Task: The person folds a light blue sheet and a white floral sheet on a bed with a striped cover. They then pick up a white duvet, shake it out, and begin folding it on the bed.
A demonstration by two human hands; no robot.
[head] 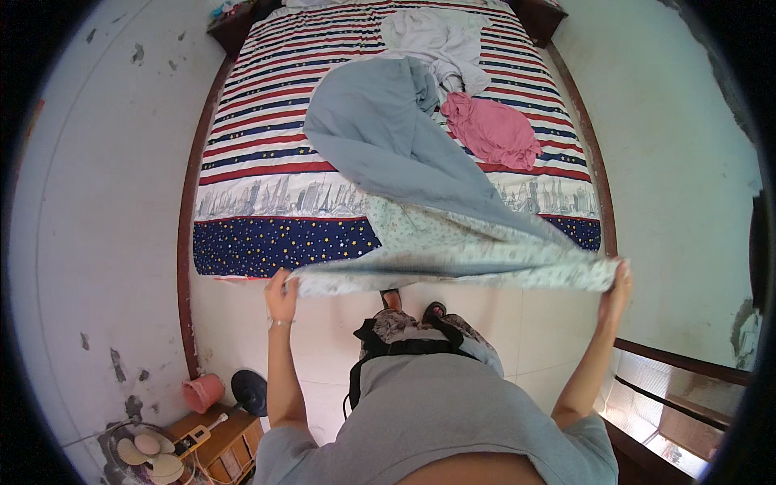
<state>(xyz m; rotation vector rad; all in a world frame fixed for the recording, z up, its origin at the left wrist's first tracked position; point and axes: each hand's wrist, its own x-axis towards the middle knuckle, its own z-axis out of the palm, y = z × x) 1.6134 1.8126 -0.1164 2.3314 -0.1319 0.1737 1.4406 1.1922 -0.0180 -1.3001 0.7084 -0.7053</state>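
A large cloth (388, 127), plain grey-blue on one face and pale with a small print on the other, stretches between my hands. My left hand (282, 296) grips one corner at the left, and my right hand (617, 291) grips the edge at the far right. The held edge is pulled wide above the floor, past the foot of the bed, and is slightly blurred. Behind it the cloth runs back, twisted and bunched, onto a striped bed sheet (260, 130) with a starry navy border.
A crumpled pink cloth (494, 130) and a white cloth (433, 39) lie on the bed. At lower left are a pink bin (203, 393), a wooden cabinet (227, 445), a power strip (193, 441) and a fan (148, 454). Walls flank the bed; tiled floor (339, 327) lies underfoot.
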